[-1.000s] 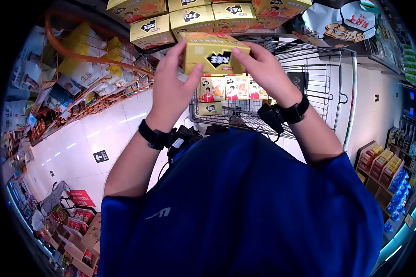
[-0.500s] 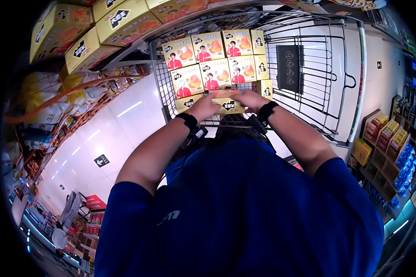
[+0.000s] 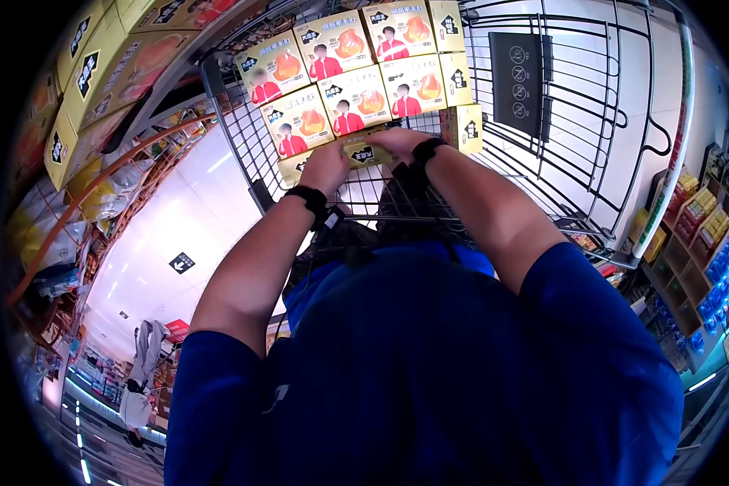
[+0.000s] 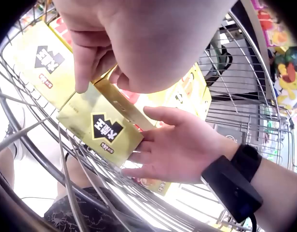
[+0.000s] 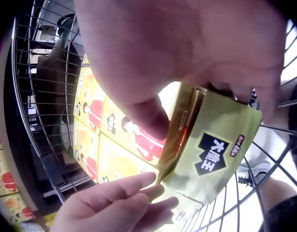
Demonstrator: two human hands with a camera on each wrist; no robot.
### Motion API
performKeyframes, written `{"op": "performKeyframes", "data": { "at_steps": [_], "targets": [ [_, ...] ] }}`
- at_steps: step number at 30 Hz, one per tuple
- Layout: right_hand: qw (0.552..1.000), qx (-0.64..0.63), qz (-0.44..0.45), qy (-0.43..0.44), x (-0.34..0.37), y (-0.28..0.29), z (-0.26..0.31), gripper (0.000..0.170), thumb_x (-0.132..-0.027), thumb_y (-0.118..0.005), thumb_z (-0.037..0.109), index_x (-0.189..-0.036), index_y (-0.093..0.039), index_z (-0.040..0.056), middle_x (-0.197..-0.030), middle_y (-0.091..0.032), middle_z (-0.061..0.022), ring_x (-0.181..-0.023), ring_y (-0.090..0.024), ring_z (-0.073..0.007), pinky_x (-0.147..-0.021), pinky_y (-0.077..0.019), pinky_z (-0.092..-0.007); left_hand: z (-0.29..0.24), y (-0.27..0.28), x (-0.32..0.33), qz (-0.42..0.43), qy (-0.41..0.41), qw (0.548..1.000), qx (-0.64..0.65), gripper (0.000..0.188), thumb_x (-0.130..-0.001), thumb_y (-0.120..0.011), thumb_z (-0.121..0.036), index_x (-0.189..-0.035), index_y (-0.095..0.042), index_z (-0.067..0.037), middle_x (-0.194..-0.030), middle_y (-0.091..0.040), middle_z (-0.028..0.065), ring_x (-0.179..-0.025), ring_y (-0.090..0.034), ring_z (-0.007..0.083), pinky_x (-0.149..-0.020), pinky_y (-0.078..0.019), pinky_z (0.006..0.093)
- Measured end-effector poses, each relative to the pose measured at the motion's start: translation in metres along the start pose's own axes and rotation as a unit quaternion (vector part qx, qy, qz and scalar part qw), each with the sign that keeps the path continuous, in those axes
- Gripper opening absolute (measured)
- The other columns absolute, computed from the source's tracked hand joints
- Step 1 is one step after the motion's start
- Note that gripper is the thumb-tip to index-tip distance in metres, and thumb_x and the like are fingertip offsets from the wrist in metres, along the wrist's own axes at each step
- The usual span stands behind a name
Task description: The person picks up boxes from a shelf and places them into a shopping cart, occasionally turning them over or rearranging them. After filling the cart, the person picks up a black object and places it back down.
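Observation:
A gold box lies at the near side of the cart beside rows of similar boxes, its dark label showing. My left hand is at its left end; in the left wrist view a finger of my left hand touches the box. At the other end is my right hand, whose extended fingers touch the box's edge in the left wrist view, thumb apart. The right wrist view shows my right hand over the box and my left hand near its lower end.
The wire cart surrounds the boxes, with a dark panel on its right part. More gold boxes stand on a display at upper left, above an orange rack of bags. Shelves stand at right.
Both hands have come down from the display side into the cart with the gold box, which now lies against the near row. The view has shifted, bringing the cart's boxes closer.

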State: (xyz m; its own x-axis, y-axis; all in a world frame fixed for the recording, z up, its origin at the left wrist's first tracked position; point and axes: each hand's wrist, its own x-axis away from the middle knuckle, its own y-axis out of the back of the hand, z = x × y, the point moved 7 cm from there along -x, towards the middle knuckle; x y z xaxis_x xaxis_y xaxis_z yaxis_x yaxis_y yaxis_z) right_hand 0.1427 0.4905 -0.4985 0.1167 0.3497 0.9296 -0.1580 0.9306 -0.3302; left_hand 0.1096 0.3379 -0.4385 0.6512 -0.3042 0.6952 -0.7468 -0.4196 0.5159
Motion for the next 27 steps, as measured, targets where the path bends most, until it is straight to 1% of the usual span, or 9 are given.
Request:
{"op": "performKeyframes", "data": {
  "at_steps": [3, 5, 8, 9, 11, 13, 15, 21, 27],
  "targets": [
    [0.999, -0.028, 0.036, 0.007, -0.019, 0.001, -0.004, 0.040, -0.089, -0.062, 0.023, -0.121, -0.059, -0.0007, -0.109, -0.067, -0.0092, -0.093, -0.063, -0.0170, -0.078, -0.0488, -0.0301, -0.007, 0.010, 0.004, 0.001, -0.007, 1.000, 0.017, 0.034, -0.087, -0.050, -0.018, -0.112, -0.062, 0.001, -0.093, -0.066, 0.0268, -0.089, -0.064, 0.0404, -0.083, -0.0500, 0.0480],
    [0.999, -0.005, 0.010, 0.043, -0.036, 0.015, -0.008, 0.036, -0.088, -0.061, 0.027, -0.112, -0.063, 0.0010, -0.096, -0.067, -0.0080, -0.083, -0.062, -0.0161, -0.070, -0.0475, -0.0301, -0.003, 0.017, 0.004, 0.017, -0.017, 1.000, 0.005, 0.037, -0.087, -0.049, -0.018, -0.116, -0.061, 0.001, -0.096, -0.066, 0.0274, -0.092, -0.064, 0.0396, -0.085, -0.0500, 0.0466],
    [0.955, 0.288, -0.055, -0.040, 0.010, 0.035, 0.022, 0.036, -0.090, -0.058, 0.030, -0.113, -0.061, 0.0029, -0.103, -0.064, -0.0078, -0.091, -0.058, -0.0162, -0.078, -0.0487, -0.0339, 0.004, 0.043, 0.011, -0.022, -0.024, 0.999, 0.030, 0.037, -0.088, -0.049, -0.017, -0.117, -0.061, 0.002, -0.102, -0.066, 0.0271, -0.098, -0.064, 0.0384, -0.088, -0.0499, 0.0441],
    [0.982, 0.185, -0.040, 0.020, -0.006, 0.046, 0.013, 0.033, -0.089, -0.059, 0.032, -0.109, -0.062, 0.0058, -0.099, -0.062, -0.0048, -0.087, -0.054, -0.0132, -0.075, -0.0468, -0.0342, 0.009, 0.051, 0.012, -0.016, -0.012, 0.999, 0.033, 0.038, -0.090, -0.049, -0.020, -0.119, -0.061, 0.001, -0.105, -0.066, 0.0261, -0.099, -0.065, 0.0372, -0.088, -0.0500, 0.0425],
    [0.984, 0.111, -0.116, 0.071, 0.043, 0.058, 0.034, 0.034, -0.083, -0.062, 0.037, -0.099, -0.065, 0.0074, -0.092, -0.062, -0.0024, -0.081, -0.056, -0.0154, -0.065, -0.0442, -0.0317, 0.005, 0.082, 0.026, -0.026, 0.017, 0.996, 0.088, 0.037, -0.092, -0.049, -0.023, -0.119, -0.061, 0.001, -0.106, -0.066, 0.0249, -0.100, -0.065, 0.0344, -0.088, -0.0503, 0.0393],
    [0.982, 0.125, -0.078, 0.122, 0.091, 0.060, 0.064, 0.035, -0.084, -0.062, 0.034, -0.107, -0.062, 0.0075, -0.106, -0.063, -0.0023, -0.096, -0.059, -0.0156, -0.075, -0.0467, -0.0316, 0.013, 0.108, 0.035, -0.077, 0.012, 0.986, 0.145, 0.034, -0.093, -0.054, -0.022, -0.118, -0.062, 0.000, -0.105, -0.069, 0.0194, -0.099, -0.067, 0.0284, -0.087, -0.0508, 0.0353],
    [0.968, 0.055, -0.124, 0.212, 0.143, 0.061, 0.094, 0.033, -0.087, -0.060, 0.030, -0.110, -0.060, 0.0067, -0.109, -0.064, -0.0040, -0.101, -0.060, -0.0159, -0.083, -0.0467, -0.0312, 0.008, 0.144, 0.051, -0.088, 0.018, 0.979, 0.183, 0.031, -0.096, -0.053, -0.015, -0.121, -0.060, 0.001, -0.111, -0.068, 0.0124, -0.103, -0.063, 0.0185, -0.091, -0.0473, 0.0289],
    [0.849, 0.006, -0.189, 0.493, 0.289, 0.006, 0.202, 0.026, -0.096, -0.054, 0.018, -0.117, -0.058, 0.0031, -0.109, -0.066, -0.0064, -0.098, -0.062, -0.0144, -0.084, -0.0478, -0.0276, -0.009, 0.274, 0.122, -0.241, -0.104, 0.914, 0.309, 0.025, -0.096, -0.049, -0.006, -0.118, -0.058, 0.002, -0.115, -0.064, 0.0086, -0.106, -0.060, 0.0150, -0.091, -0.0476, 0.0268],
    [0.707, 0.125, -0.184, 0.671, 0.388, -0.096, 0.292, 0.027, -0.093, -0.059, 0.016, -0.115, -0.062, 0.0000, -0.106, -0.067, -0.0067, -0.098, -0.063, -0.0140, -0.085, -0.0486, -0.0254, -0.054, 0.389, 0.173, -0.364, -0.228, 0.833, 0.348, 0.029, -0.097, -0.050, -0.005, -0.125, -0.052, 0.002, -0.123, -0.060, 0.0118, -0.115, -0.057, 0.0187, -0.099, -0.0446, 0.0295]
  ]
}}
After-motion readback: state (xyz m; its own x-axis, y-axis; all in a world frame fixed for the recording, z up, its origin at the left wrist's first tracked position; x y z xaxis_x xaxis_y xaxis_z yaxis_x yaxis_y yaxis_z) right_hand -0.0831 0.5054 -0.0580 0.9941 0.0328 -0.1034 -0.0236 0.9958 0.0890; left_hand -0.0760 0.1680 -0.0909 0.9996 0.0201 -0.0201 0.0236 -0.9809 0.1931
